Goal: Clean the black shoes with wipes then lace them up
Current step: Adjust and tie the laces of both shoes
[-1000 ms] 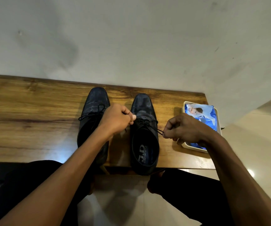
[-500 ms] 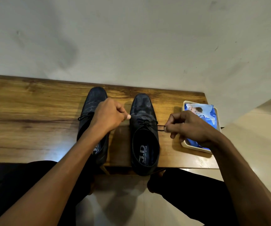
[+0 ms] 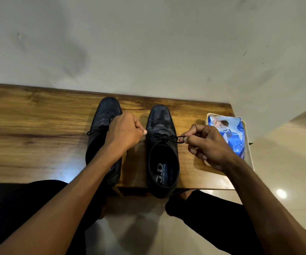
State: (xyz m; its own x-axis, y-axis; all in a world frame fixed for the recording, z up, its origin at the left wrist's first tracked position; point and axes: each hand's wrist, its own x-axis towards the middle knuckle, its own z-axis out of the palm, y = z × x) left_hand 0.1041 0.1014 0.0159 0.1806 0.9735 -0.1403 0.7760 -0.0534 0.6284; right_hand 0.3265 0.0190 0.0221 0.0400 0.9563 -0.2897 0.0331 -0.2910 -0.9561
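Note:
Two black shoes stand side by side on a wooden table [image 3: 38,129], toes toward the wall. My left hand [image 3: 124,133] hovers over the left shoe [image 3: 106,115], fingers pinched at the left edge of the right shoe [image 3: 162,137]; the lace end in it is hidden. My right hand [image 3: 207,144] pinches the black lace [image 3: 168,138] of the right shoe and holds it taut to the right. A knot sits over the right shoe's tongue. The left shoe's lace loop [image 3: 93,132] hangs to its left.
A blue pack of wipes [image 3: 229,133] lies in a cream tray [image 3: 248,155] at the table's right end, just behind my right hand. A pale wall rises behind the table. My dark-trousered knees sit below the table's front edge, over a tiled floor.
Both hands have drawn apart, left hand leftward and right hand rightward, and the lace across the right shoe has pulled tight.

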